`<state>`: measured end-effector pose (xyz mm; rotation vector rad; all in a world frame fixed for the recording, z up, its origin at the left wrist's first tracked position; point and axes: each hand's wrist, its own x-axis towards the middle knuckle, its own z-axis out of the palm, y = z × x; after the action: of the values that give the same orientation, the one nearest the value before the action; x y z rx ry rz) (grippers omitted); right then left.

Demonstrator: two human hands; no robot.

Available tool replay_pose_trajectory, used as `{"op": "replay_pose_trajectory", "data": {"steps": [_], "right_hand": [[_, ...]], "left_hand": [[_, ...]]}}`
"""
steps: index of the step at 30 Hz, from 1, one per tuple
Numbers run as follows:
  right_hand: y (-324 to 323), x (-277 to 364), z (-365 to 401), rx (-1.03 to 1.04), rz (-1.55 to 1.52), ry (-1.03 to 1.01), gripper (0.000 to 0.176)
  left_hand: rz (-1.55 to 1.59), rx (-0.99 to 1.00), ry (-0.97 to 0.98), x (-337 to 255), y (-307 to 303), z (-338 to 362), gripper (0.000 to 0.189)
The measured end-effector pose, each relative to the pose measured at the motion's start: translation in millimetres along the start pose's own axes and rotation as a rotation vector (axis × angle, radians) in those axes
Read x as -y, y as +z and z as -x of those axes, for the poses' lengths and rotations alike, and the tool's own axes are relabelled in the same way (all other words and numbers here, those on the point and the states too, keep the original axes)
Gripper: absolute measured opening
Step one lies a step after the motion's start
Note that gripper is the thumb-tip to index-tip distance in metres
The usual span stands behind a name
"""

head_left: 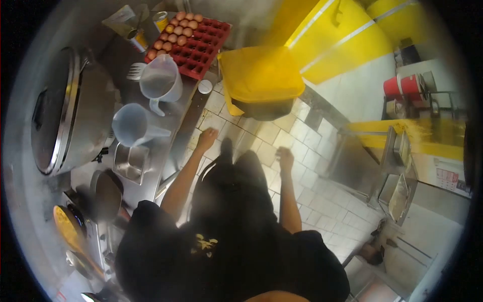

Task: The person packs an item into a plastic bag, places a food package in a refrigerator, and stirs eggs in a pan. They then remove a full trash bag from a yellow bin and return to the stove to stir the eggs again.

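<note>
My left hand [208, 137] hangs over the tiled floor, beside the steel counter's edge, with its fingers loosely bent and apart. Nothing shows in it. On the other side of my legs, my right hand [285, 157] is also over the floor, empty, its fingers slightly curled and apart. Nearest my left hand on the counter [167, 146] are two translucent plastic jugs, one [135, 125] lower and one [161, 81] higher. Above them a red tray [201, 50] holds several brown eggs. Ahead of my feet stands a yellow-topped bin [261, 78].
A large lidded steel pot [85, 110], a small steel container [131, 162] and a dark pan [106, 194] are at the left. More yellow bins [342, 43] stand ahead. At the right are a steel unit [352, 163] and red containers [404, 86].
</note>
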<state>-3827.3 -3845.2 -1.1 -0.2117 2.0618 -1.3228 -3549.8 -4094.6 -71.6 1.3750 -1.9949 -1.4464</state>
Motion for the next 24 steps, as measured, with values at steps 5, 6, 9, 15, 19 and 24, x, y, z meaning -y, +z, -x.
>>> {"op": "replay_pose_trajectory", "data": {"steps": [5,6,9,15,19,24], "right_hand": [[-6.0,26.8,-94.3,-0.162,0.058,-0.026,0.030],[-6.4,8.0,-124.6,-0.191,0.107,-0.071,0.032],[8.1,32.5,-175.9,-0.121,0.223,0.049,0.060],[37.6,43.4,-272.9,-0.039,0.134,0.152,0.060],[42.1,75.3,-280.2,0.020,0.309,-0.002,0.032],[34.4,113.0,-296.4,-0.075,0.086,-0.089,0.017]], "left_hand": [[0.249,0.187,-0.307,-45.5,30.1,-85.0,0.038],[0.279,0.142,-0.358,-56.0,34.6,-97.3,0.041],[0.389,0.044,-0.531,-66.0,56.0,-119.0,0.050],[0.687,0.073,-0.694,-78.0,74.4,-139.6,0.042],[0.755,-0.043,-0.736,-93.7,82.3,-156.9,0.050],[0.703,-0.270,-0.718,-145.4,68.4,-186.6,0.062]]}}
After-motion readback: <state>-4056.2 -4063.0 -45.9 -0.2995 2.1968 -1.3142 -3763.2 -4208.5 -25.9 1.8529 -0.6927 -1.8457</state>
